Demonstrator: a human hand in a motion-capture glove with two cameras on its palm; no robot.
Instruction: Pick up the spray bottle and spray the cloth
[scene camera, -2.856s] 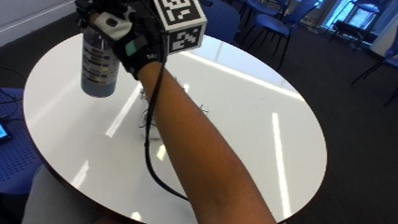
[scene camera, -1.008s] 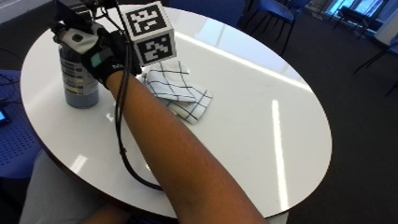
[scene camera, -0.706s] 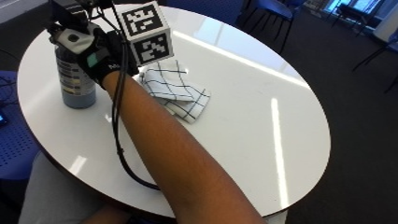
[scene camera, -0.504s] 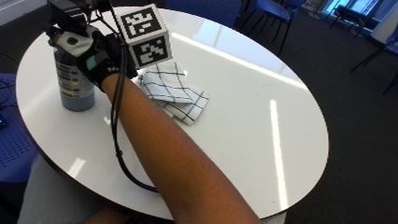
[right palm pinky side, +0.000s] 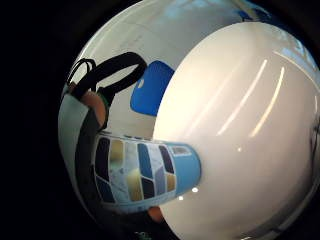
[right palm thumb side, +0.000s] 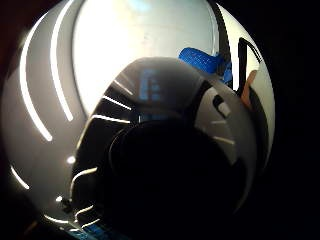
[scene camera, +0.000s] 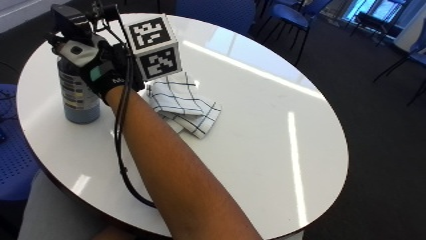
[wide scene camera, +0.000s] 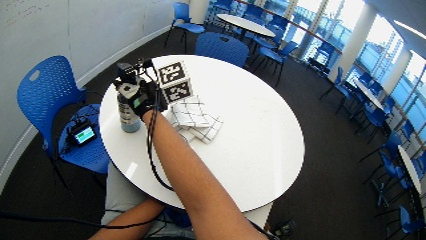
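The spray bottle (scene camera: 78, 97) (wide scene camera: 128, 117), grey with a patchwork label, stands upright on the round white table (scene camera: 266, 125) (wide scene camera: 253, 130) near its left edge. My gloved right hand (scene camera: 100, 70) (wide scene camera: 141, 95) grips the bottle's upper part, fingers curled round it. In the little finger side palm view the labelled bottle (right palm pinky side: 145, 175) lies close against the palm, its base on the table (right palm pinky side: 240, 125). The thumb side palm view is filled by the bottle's dark top (right palm thumb side: 165, 175). A folded white cloth with dark checks (scene camera: 183, 107) (wide scene camera: 194, 120) lies just right of my forearm.
Blue chairs stand round the table, one at the left (wide scene camera: 46, 85) and one at the far side (wide scene camera: 223, 47). A small device (wide scene camera: 83, 134) rests on the seat of the left chair. The person's bare arm (wide scene camera: 133, 222) hangs below the table's near edge.
The outside camera has shifted since the oldest frame, and the cloth has come into view beside my forearm. Over the last second my hand stays on the standing bottle.
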